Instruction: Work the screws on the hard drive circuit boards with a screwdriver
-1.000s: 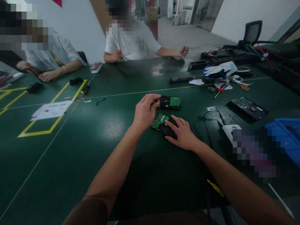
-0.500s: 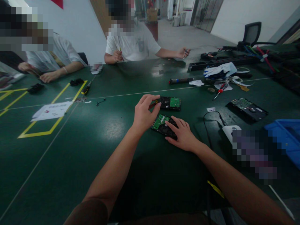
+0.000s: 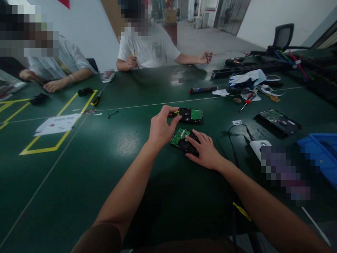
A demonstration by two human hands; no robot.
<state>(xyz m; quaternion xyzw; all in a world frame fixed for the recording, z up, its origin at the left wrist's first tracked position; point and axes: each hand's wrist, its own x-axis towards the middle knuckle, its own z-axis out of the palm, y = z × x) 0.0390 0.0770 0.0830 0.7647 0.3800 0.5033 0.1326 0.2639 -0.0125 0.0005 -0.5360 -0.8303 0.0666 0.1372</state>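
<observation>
Two hard drives lie close together, circuit boards facing up. My right hand (image 3: 206, 151) rests over the right end of the nearer hard drive (image 3: 181, 138), its fingers spread across the drive and its thumb at the front edge, gripping it against the table. Above that drive's left end, my left hand (image 3: 163, 126) is closed in a pinch on what looks like a screwdriver (image 3: 176, 113) with a yellow and black handle. Its tip is hidden behind the fingers. The farther hard drive (image 3: 197, 115) lies just beyond, partly covered by the left fingertips.
A third hard drive (image 3: 279, 121) and a blue bin (image 3: 321, 151) are to the right. Beyond lie a red screwdriver (image 3: 247, 102), gloves (image 3: 247, 79) and a dark cylindrical tool (image 3: 202, 90). A paper sheet (image 3: 58, 124) is at left. Two people sit across the table.
The screwdriver in my left hand has turned slightly, showing more yellow and less red. My right hand and the drives keep their places.
</observation>
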